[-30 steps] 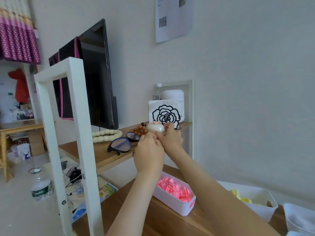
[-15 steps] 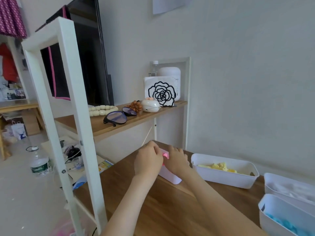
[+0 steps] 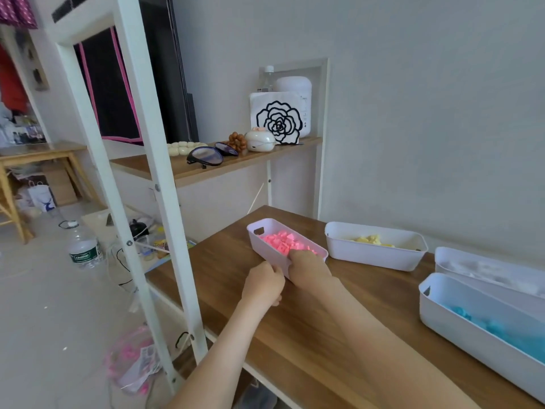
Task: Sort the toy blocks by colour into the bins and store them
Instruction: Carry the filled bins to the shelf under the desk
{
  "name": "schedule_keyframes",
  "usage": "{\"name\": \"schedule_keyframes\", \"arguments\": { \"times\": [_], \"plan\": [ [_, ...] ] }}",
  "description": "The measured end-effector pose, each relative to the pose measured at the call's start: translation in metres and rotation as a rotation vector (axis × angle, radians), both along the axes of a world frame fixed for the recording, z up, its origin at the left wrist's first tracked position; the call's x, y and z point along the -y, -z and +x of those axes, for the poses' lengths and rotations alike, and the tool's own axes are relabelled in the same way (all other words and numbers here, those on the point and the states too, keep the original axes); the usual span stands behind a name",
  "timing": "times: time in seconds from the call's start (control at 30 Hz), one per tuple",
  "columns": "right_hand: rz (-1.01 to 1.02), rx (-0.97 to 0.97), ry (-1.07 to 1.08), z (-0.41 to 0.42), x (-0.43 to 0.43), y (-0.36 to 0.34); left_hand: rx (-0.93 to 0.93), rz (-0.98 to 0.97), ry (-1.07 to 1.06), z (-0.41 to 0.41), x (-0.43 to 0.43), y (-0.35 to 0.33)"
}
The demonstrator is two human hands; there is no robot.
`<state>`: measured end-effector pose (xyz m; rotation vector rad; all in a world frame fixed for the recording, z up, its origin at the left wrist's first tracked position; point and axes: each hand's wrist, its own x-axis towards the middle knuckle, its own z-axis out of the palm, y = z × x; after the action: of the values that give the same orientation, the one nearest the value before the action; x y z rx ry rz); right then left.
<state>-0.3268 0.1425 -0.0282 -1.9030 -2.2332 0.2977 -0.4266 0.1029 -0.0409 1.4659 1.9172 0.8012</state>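
Note:
A white bin (image 3: 259,238) full of pink blocks (image 3: 282,242) sits on the wooden table (image 3: 312,335) near its left edge. My right hand (image 3: 309,265) grips the bin's near end, fingers curled over the rim. Beside it, my left hand (image 3: 263,283) holds the bin's near left corner with curled fingers. To the right stand a white bin of yellow blocks (image 3: 374,255), a bin of white blocks (image 3: 483,267) and a bin of blue blocks (image 3: 472,329).
A white metal shelf frame (image 3: 153,184) rises left of the table. Its upper wooden shelf (image 3: 188,169) carries sunglasses (image 3: 206,156), beads, a small white case (image 3: 259,140) and a rose-patterned holder (image 3: 278,118). A water bottle (image 3: 84,249) and clutter lie on the floor.
Both hands came down from the upper shelf, leaving the small white case there, and took hold of the pink bin's near end. The camera tilted down toward the table.

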Motion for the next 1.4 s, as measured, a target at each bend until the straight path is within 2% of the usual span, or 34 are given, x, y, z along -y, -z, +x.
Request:
{"name": "schedule_keyframes", "arguments": {
  "times": [0.17,0.3,0.47,0.6,0.67,0.73,0.77,0.83,0.9,0.97,1.07,1.2,1.4],
  "plan": [
    [0.061,-0.054,-0.073,0.012,0.038,0.002,0.104,-0.107,0.002,0.02,0.026,0.003],
    [0.087,-0.051,-0.104,0.023,0.067,0.001,0.146,-0.101,-0.009,0.037,0.048,0.008],
    [-0.066,-0.098,-0.127,0.03,0.093,-0.001,0.49,-0.239,-0.074,0.043,0.075,0.01],
    [-0.082,-0.243,-0.148,0.031,0.108,-0.004,0.579,-0.239,-0.154,0.044,0.087,0.009],
    [0.047,-0.333,-0.122,0.032,0.113,-0.008,0.575,-0.236,-0.231,0.043,0.089,0.008],
    [0.21,-0.327,-0.041,0.036,0.111,-0.008,0.52,-0.25,-0.213,0.04,0.089,0.006],
    [0.228,-0.317,0.012,0.038,0.109,-0.007,0.508,-0.257,-0.173,0.039,0.09,0.006],
    [0.084,-0.42,0.133,0.041,0.103,-0.001,0.488,-0.278,-0.119,0.038,0.094,0.003],
    [-0.072,-0.615,0.229,0.041,0.101,0.006,0.462,-0.29,-0.096,0.037,0.094,0.005],
    [-0.097,-0.706,0.263,0.042,0.099,0.01,0.401,-0.256,-0.117,0.036,0.095,0.001],
    [-0.143,-0.675,0.194,0.042,0.098,0.011,0.327,-0.189,-0.177,0.025,0.088,0.004],
    [-0.263,-0.698,0.11,0.035,0.1,0.017,0.474,-0.176,-0.271,0.009,0.093,0.003],
    [-0.341,-0.792,0.038,0.024,0.107,0.03,0.372,-0.122,-0.338,-0.009,0.096,0.011]
  ]
}}
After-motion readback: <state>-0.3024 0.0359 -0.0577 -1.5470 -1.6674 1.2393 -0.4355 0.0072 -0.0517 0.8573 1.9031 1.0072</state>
